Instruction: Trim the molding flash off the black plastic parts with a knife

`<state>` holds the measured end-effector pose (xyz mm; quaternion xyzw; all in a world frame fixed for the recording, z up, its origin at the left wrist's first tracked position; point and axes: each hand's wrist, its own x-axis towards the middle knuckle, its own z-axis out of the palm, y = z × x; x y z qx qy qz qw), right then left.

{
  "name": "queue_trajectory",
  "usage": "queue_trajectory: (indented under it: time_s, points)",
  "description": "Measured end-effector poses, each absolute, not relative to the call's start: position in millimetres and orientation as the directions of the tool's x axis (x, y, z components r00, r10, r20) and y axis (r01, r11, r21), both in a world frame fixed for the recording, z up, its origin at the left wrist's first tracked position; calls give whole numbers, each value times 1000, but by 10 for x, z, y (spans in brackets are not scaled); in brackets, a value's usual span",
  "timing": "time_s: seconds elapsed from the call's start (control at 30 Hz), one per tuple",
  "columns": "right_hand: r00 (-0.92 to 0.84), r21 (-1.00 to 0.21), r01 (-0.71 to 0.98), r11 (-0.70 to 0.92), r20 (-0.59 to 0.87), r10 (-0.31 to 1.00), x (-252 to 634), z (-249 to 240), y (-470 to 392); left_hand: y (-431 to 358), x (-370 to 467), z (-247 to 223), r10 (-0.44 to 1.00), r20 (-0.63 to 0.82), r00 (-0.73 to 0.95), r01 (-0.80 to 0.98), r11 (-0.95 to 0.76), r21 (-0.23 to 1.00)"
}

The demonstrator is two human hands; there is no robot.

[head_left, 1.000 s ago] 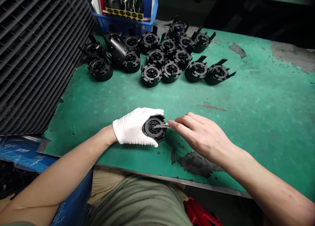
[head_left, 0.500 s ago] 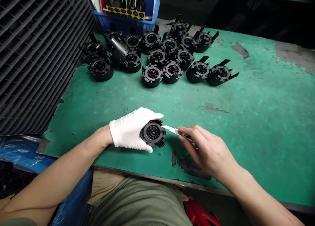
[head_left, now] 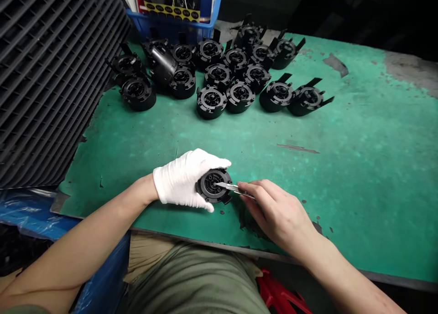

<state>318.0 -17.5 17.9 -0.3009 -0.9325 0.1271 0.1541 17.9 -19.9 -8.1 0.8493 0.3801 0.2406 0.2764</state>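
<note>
My left hand (head_left: 186,179), in a white glove, is wrapped round a black round plastic part (head_left: 209,192) near the table's front edge. The part's ribbed, ringed face is turned up toward me. Bare and ungloved, my right hand (head_left: 273,207) grips a utility knife (head_left: 235,189) between thumb and fingers. Its pale blade points left, and the tip lies over the centre of the part's face; whether it touches there I cannot tell. Most of the knife's handle is hidden in my right hand.
Several similar black parts (head_left: 211,102) stand in a cluster across the back of the green table (head_left: 369,182). Behind them is a blue bin (head_left: 208,29) with parts and yellow labels. A black slatted panel (head_left: 58,86) leans at the left. Something red (head_left: 280,293) shows below the table.
My right hand has moved left, bringing the knife tip from the part's upper right rim to the middle of its face. My left hand keeps its hold, almost in place.
</note>
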Motion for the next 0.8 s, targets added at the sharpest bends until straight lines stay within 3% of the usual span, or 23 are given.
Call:
queue_trajectory:
  time_s: [0.43,0.57,0.73,0.8]
  points:
    - [-842,-169,458,873,230,487,3202,208,-186,-202,188,-94,786,213,580,506,-553,662]
    - [-794,-272,484,832,265,548,3245,211,-131,-224,224,-132,818,241,522,532,-534,657]
    - [-678,-445,537,717,278,680,3250,162,-273,-255,314,-223,922,297,247,661,-384,644]
    - [-694,-460,537,707,237,680,3231,103,-334,-255,332,-200,920,281,274,688,-392,611]
